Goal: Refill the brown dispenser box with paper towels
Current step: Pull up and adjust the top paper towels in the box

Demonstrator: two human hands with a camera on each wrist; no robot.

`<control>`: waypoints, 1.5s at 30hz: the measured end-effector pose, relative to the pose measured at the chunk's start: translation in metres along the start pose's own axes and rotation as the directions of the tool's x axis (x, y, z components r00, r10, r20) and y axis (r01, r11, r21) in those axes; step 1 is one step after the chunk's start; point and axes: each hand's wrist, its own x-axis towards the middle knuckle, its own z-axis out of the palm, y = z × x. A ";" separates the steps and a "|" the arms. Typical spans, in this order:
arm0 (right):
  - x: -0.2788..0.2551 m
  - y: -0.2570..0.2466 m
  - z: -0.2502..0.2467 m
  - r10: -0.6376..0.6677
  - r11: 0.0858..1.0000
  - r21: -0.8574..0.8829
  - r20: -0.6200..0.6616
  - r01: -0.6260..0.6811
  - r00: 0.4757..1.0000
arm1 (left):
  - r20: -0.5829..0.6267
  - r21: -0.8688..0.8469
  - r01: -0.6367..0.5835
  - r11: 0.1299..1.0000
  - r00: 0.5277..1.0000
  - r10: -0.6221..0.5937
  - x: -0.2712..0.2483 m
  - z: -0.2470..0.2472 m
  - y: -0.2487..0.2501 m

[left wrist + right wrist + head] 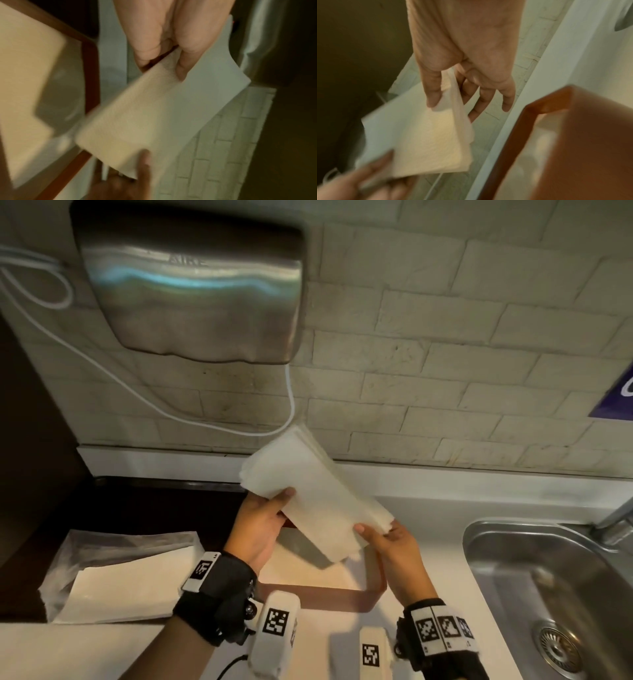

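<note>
A white stack of paper towels (310,491) hangs tilted in the air above the open brown dispenser box (363,599), which sits on the white counter. My left hand (265,520) pinches the stack's left edge, thumb on top. At the stack's near right corner, my right hand (383,534) pinches it between thumb and fingers. The left wrist view shows the stack (154,115) under my left hand (169,59), with the box rim (91,75) beside it. In the right wrist view my right hand (447,100) holds a corner of the stack (423,142), and the box wall (573,121) fills the lower right.
A clear plastic pack with more white towels (113,577) lies on the dark counter at left. A steel sink (555,587) with a tap (616,518) is at right. A metal hand dryer (191,289) hangs on the brick wall, its white cable (291,405) drooping behind the stack.
</note>
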 end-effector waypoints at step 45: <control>0.003 0.021 0.031 -0.397 0.790 -0.430 0.183 0.436 0.900 | 0.171 0.598 -0.057 0.799 0.984 -0.057 -0.008 0.014 -0.010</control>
